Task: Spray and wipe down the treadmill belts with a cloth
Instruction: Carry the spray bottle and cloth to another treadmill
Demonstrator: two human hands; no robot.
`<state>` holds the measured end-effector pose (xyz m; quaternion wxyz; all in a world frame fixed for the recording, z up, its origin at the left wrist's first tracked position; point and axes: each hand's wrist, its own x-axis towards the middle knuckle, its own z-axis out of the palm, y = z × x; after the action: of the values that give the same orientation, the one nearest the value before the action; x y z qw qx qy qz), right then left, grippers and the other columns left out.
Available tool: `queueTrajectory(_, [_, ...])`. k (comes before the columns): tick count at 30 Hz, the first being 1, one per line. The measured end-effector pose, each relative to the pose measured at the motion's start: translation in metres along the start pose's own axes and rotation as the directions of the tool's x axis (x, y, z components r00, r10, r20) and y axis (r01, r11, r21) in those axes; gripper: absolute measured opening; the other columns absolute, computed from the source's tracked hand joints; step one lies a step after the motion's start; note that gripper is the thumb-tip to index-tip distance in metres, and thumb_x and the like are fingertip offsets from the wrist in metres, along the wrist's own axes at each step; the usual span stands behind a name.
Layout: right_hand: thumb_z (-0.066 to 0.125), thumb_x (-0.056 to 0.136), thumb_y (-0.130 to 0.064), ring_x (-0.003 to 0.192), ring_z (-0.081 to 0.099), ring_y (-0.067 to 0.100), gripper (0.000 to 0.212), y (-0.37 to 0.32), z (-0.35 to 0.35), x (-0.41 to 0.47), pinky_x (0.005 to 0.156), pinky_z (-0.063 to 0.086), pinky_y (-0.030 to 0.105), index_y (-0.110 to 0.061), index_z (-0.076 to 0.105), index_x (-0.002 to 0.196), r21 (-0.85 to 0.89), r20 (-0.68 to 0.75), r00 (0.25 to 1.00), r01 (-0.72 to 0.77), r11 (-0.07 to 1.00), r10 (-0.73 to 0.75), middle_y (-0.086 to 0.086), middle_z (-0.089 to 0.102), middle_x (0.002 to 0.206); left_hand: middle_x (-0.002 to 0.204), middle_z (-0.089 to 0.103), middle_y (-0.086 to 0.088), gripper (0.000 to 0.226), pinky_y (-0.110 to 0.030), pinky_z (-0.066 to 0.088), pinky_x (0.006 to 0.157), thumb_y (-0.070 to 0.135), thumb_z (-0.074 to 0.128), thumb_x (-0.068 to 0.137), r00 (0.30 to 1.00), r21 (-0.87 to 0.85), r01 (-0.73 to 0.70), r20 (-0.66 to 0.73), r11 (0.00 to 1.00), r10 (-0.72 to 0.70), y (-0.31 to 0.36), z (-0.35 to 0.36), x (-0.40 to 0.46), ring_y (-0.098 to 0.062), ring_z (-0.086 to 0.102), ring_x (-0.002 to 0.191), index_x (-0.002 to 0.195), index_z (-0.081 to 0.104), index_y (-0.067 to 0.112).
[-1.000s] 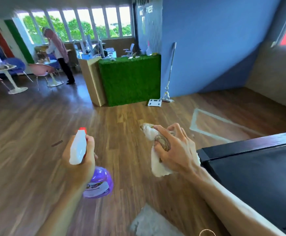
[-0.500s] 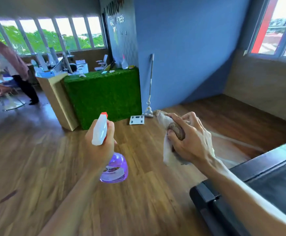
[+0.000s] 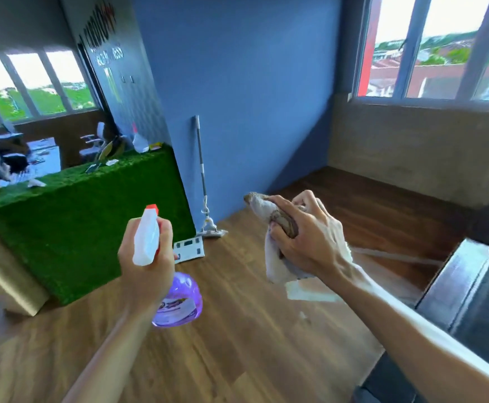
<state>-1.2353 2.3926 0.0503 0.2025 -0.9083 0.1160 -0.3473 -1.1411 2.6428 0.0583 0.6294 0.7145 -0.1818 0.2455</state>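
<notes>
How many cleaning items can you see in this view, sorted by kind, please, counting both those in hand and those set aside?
Spray bottles: 2 (purple spray bottle in the left hand; white bottle on the green counter)
Cloths: 1 (cloth in the right hand)
Mops: 1 (mop against the blue wall)
Total: 4

Gym, treadmill (image 3: 470, 301), fitness wall lettering (image 3: 103, 39)
</notes>
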Motion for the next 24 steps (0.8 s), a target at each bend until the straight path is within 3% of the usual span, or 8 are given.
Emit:
queueTrajectory(2, [0.047,0.085,-0.058,0.106,0.049,0.006,0.053,0.013,0.020,0.040,0.080,0.047,0.030,-0.053,0.050,0.137,-0.025,-0.036,0.999,-0.040,0.999,0.039,-0.017,0.042,0.104,0.078,0.050,-0.030,0.014,-0.020,0.046,0.048,0.020,0.063,0.099,0.998,-0.033,-0.013,0.054,0.999,0.015,-0.028,0.035,0.049,-0.030,0.052,0.055,0.090,0.057,0.029])
queueTrajectory(5, [0.048,0.086,-0.057,0.106,0.050,0.006,0.051,0.040,0.043,0.100,0.080,0.048,0.031,-0.053,0.049,0.138,-0.071,-0.077,0.995,-0.075,0.995,0.070,-0.015,0.043,0.104,0.078,0.053,-0.025,0.017,-0.026,0.046,0.048,0.013,0.063,0.101,0.990,-0.088,-0.025,0.135,0.996,0.037,-0.058,0.099,0.116,-0.018,0.054,0.050,0.091,0.058,0.027])
queueTrajectory(7, [0.048,0.087,-0.057,0.105,0.050,0.006,0.052,0.062,0.052,0.134,0.080,0.048,0.031,-0.054,0.049,0.139,-0.089,-0.122,0.986,-0.129,0.988,0.117,-0.015,0.044,0.105,0.078,0.053,-0.024,0.008,-0.029,0.046,0.049,0.016,0.063,0.100,0.979,-0.101,-0.032,0.197,0.994,0.051,-0.075,0.144,0.150,-0.016,0.055,0.047,0.093,0.058,0.016])
queueTrajectory(9, [0.047,0.086,-0.058,0.105,0.051,0.006,0.054,0.090,0.061,0.167,0.079,0.048,0.030,-0.054,0.050,0.139,-0.119,-0.169,0.974,-0.170,0.978,0.149,-0.015,0.044,0.105,0.078,0.053,-0.025,0.013,-0.030,0.047,0.050,0.019,0.065,0.098,0.974,-0.147,0.006,0.227,0.989,0.028,-0.094,0.194,0.181,-0.016,0.055,0.045,0.096,0.058,0.008])
queueTrajectory(14, [0.055,0.087,-0.052,0.106,0.051,0.008,0.050,0.181,0.079,0.255,0.076,0.046,0.031,-0.052,0.054,0.138,-0.181,-0.246,0.951,-0.234,0.955,0.187,-0.015,0.044,0.106,0.075,0.055,-0.024,0.004,-0.028,0.046,0.054,0.021,0.065,0.099,0.952,-0.194,0.049,0.307,0.980,0.013,-0.135,0.328,0.239,-0.013,0.055,0.045,0.098,0.062,0.018])
queueTrajectory(18, [0.055,0.087,-0.051,0.103,0.052,0.009,0.051,0.262,0.084,0.333,0.075,0.044,0.031,-0.052,0.054,0.137,-0.189,-0.292,0.936,-0.259,0.947,0.198,-0.014,0.045,0.106,0.070,0.053,-0.023,0.011,-0.032,0.046,0.054,0.017,0.064,0.100,0.950,-0.201,0.055,0.313,0.978,0.011,-0.157,0.437,0.278,-0.015,0.054,0.045,0.093,0.058,0.010])
queueTrajectory(22, [0.057,0.089,-0.048,0.105,0.052,0.009,0.049,0.338,0.079,0.409,0.078,0.048,0.033,-0.052,0.054,0.138,-0.221,-0.298,0.930,-0.286,0.932,0.215,-0.014,0.046,0.108,0.073,0.054,-0.015,0.016,-0.035,0.049,0.057,0.021,0.063,0.099,0.946,-0.215,0.032,0.323,0.976,0.040,-0.168,0.538,0.318,-0.016,0.056,0.047,0.089,0.057,0.031])
queueTrajectory(24, [0.056,0.089,-0.049,0.105,0.053,0.009,0.049,0.366,0.078,0.438,0.078,0.049,0.034,-0.051,0.054,0.138,-0.237,-0.298,0.926,-0.305,0.922,0.229,-0.014,0.045,0.107,0.070,0.054,-0.016,0.015,-0.033,0.049,0.056,0.023,0.063,0.099,0.941,-0.221,0.039,0.335,0.975,0.038,-0.172,0.580,0.337,-0.016,0.055,0.046,0.088,0.056,0.030])
